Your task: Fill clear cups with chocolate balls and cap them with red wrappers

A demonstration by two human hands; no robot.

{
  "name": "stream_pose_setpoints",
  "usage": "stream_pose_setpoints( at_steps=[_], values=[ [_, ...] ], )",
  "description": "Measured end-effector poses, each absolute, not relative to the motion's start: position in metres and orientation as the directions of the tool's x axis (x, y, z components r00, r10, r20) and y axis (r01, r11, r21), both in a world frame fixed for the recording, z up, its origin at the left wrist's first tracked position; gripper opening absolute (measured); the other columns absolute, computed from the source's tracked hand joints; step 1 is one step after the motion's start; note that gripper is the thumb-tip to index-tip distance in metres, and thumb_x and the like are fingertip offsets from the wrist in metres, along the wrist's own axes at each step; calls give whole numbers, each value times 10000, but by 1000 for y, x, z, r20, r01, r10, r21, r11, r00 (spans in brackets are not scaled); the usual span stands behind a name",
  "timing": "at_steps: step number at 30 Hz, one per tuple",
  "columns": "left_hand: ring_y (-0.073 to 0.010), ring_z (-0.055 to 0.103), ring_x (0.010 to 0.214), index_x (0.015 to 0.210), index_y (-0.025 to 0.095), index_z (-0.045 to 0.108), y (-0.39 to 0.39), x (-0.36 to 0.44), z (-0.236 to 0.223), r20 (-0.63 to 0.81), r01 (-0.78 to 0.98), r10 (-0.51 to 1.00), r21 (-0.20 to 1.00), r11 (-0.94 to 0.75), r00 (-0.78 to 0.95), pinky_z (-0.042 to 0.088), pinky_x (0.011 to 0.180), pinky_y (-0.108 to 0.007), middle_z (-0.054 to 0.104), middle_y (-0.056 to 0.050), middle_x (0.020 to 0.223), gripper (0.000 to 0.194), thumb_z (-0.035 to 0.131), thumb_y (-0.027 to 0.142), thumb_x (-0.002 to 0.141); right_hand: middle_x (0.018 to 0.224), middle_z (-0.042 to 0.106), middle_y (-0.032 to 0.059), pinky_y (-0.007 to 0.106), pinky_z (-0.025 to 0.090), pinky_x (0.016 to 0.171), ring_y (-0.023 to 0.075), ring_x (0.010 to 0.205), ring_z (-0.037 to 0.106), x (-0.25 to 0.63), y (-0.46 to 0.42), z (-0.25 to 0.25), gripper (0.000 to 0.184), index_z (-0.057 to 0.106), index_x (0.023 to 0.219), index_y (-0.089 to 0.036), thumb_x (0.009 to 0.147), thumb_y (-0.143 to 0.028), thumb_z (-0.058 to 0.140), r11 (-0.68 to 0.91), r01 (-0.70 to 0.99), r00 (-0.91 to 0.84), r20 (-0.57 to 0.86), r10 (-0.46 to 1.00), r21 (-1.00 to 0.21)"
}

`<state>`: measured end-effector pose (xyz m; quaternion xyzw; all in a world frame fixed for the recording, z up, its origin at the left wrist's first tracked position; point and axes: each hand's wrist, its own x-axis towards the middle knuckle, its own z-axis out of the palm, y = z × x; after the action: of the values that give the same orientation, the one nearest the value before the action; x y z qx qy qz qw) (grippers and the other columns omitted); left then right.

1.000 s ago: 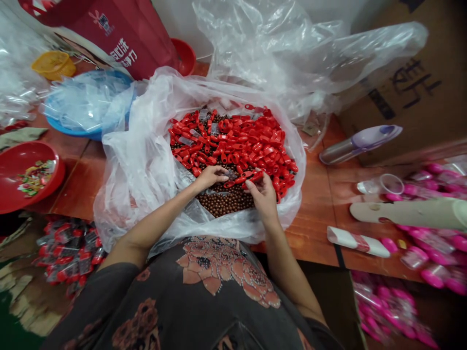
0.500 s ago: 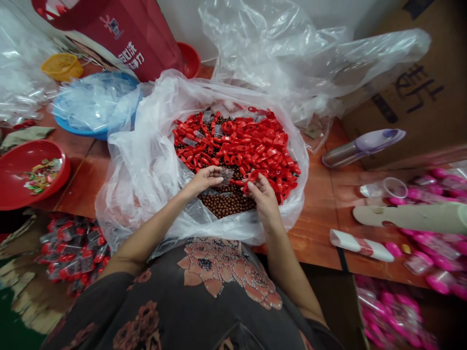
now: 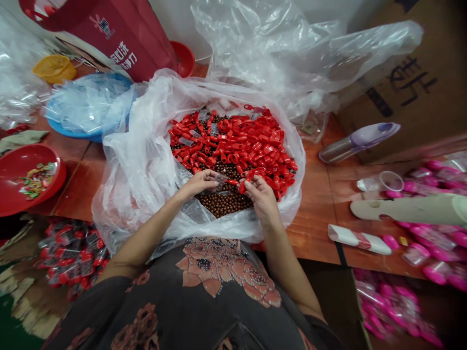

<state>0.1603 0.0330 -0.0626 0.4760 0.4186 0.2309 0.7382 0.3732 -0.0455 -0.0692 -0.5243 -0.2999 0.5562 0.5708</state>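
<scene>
A big clear plastic bag (image 3: 138,160) lies open on the table, holding a heap of small red plastic pieces (image 3: 248,141) over brown beads (image 3: 224,204). My left hand (image 3: 199,182) pinches a small clear packet (image 3: 221,179) above the beads. My right hand (image 3: 257,194) is closed on a red plastic piece (image 3: 251,174) at the heap's near edge. The two hands are a few centimetres apart, fingertips facing each other.
A red bowl (image 3: 14,194) with mixed bits sits at left, a blue basin (image 3: 73,129) of clear packets behind it. Filled red packets (image 3: 69,253) lie lower left. Pink items (image 3: 430,243), a white-and-red roll (image 3: 359,239) and a purple scoop (image 3: 359,141) are at right, beside a cardboard box (image 3: 419,82).
My left hand lifted a small clear packet from the heap and drew it toward my right hand. My right hand shifted slightly left with a red piece.
</scene>
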Motion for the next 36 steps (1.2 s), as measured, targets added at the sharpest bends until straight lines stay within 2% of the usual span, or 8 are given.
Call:
stream_pose_setpoints(
  at_steps=[4,10,14,17,20,24,30,36],
  values=[
    [-159,648,894,1026,121,624,26,163,-55,-355,12,730,903,430,585,515,803,-305,697,-98,1019,342,748,227,725,911,712,-8,261,562,680,126,769,660,373,-44,-67,311,616,959,-243,725,-374,774,-186,-351,194,-266,944,-918],
    [-195,649,979,1131,140,654,16,168,-53,-319,-73,711,884,461,627,503,874,-333,687,-124,1131,436,760,207,713,923,657,-53,237,584,667,98,742,657,370,-43,-58,519,545,1148,-323,693,-253,785,-148,-468,230,-282,932,-871],
    [-182,643,987,1146,146,661,12,168,-58,-321,-113,717,867,486,619,484,920,-344,685,-108,1142,474,771,164,686,886,659,-46,254,581,727,100,762,659,368,-42,-55,290,619,936,-262,695,-260,780,-153,-472,228,-287,930,-869],
    [-171,641,963,1135,145,668,10,168,-60,-340,-122,732,859,497,591,480,918,-346,691,-100,1113,476,769,133,670,816,654,-43,249,562,682,99,706,644,367,-41,-57,226,624,842,-237,696,-299,785,-171,-451,232,-300,925,-876],
    [-169,640,951,1141,147,673,10,167,-60,-357,-129,716,840,527,600,484,913,-348,694,-97,1100,485,770,129,667,724,625,-42,239,527,620,100,650,605,365,-40,-61,187,636,816,-231,734,-345,760,-176,-345,240,-268,933,-922],
    [-148,649,899,1130,157,689,9,167,-59,-408,-139,682,791,596,607,495,890,-338,701,-89,1090,456,763,133,680,786,638,-25,263,521,619,117,664,586,364,-41,-64,182,657,837,-240,768,-391,732,-115,-68,268,-129,955,-991],
    [-149,650,926,1161,178,697,10,163,-60,-434,-120,640,762,636,634,501,888,-331,705,-89,1118,459,751,157,706,1022,680,34,366,502,882,179,920,623,369,-42,-57,284,696,1152,-286,933,-365,532,87,401,2,96,995,-912],
    [-151,643,964,1183,196,698,11,161,-58,-370,-71,624,822,566,688,500,878,-311,690,-92,1186,460,747,187,725,1016,679,41,373,493,889,197,939,627,368,-40,-51,297,695,1172,-323,958,-345,491,178,508,-68,167,984,-843]
  ],
)
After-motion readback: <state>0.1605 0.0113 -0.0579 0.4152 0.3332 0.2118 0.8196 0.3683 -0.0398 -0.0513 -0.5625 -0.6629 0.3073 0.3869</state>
